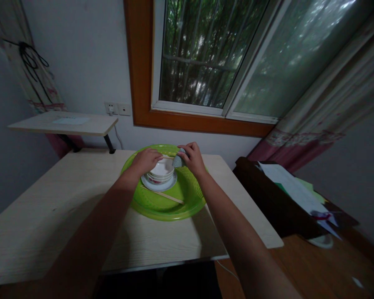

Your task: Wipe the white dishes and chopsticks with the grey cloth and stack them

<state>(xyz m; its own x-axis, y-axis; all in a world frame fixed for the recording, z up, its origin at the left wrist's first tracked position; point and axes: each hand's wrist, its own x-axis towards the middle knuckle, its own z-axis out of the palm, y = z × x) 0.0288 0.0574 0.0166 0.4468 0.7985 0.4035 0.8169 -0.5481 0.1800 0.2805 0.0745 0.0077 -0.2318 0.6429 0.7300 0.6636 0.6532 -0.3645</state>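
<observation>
A bright green plastic basin (pixel 152 211) rests on the table. In it a stack of white bowls (pixel 162 167) stands on a white plate (pixel 171 182). My left hand (pixel 147 161) is closed above the bowls' left rim, pinching a thin pale chopstick (pixel 167 157) that points right; whether it is one or two I cannot tell. My right hand (pixel 191 157) grips a grey cloth or sponge (pixel 178 160), near the chopstick's right end. More pale chopsticks (pixel 166 196) lie in the basin, in front of the plate.
The pale wooden table (pixel 81 199) carries a raised shelf (pixel 65 122) at the back left. A window (pixel 205 62) and wall sockets (pixel 117 109) are behind. At the right, a dark brown piece of furniture (pixel 262 195) holds papers (pixel 286 182).
</observation>
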